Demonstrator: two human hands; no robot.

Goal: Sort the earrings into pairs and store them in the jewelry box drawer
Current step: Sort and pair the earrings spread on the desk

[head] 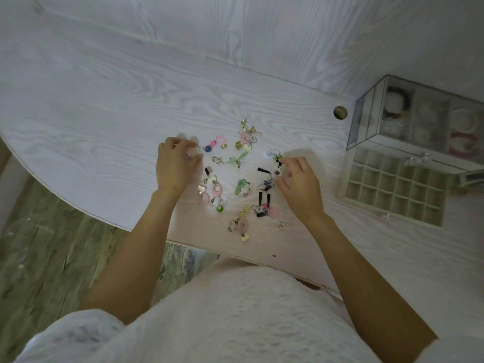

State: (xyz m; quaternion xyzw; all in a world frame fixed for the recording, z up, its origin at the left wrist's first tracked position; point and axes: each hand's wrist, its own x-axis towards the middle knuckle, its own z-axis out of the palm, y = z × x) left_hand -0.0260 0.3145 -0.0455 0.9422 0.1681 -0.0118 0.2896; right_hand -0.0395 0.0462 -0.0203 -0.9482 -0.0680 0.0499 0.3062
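Observation:
Several mixed earrings (237, 179) lie scattered on the white table (104, 113): pink ovals, green leaves, black bars, gold and heart shapes. My left hand (175, 163) is at the pile's left edge and pinches a pale pink earring (194, 152) between curled fingers. My right hand (298, 183) is at the pile's right edge, fingertips curled around a small black-and-white earring (279, 167). The jewelry box (419, 124), clear-sided, stands at the right with its drawer (395, 187) pulled out, showing a grid of small compartments.
A round cable hole (340, 112) is in the table just left of the box. The table's curved front edge runs close to my body, with wood floor (52, 252) below at the left. The box's upper trays hold bracelets and hair ties.

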